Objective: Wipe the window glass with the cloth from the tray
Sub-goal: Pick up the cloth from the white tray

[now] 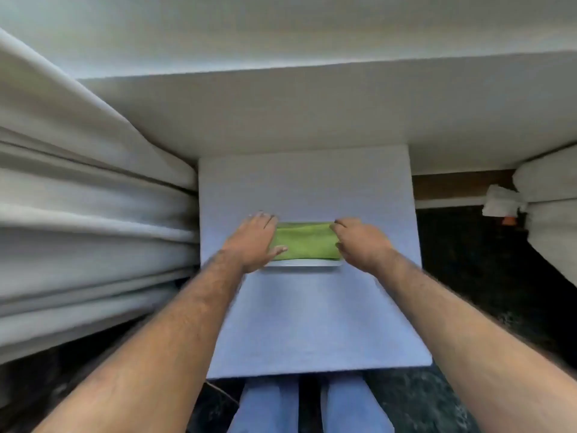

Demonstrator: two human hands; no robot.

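A folded green cloth (304, 240) lies in a shallow white tray (301, 263) on a small pale table (307, 320) in front of me. My left hand (254, 242) rests flat over the tray's left end, fingers spread, thumb on the cloth. My right hand (360, 243) is at the cloth's right end with its fingers curled around that edge. The window glass is not in view; only a white sill (312, 114) and wall show above the table.
Pale curtains (87, 220) hang in thick folds at the left, touching the table's side. Another bunched curtain (549, 207) with a white tie is at the right. Dark floor lies on both sides, and my legs (312, 404) show below the table.
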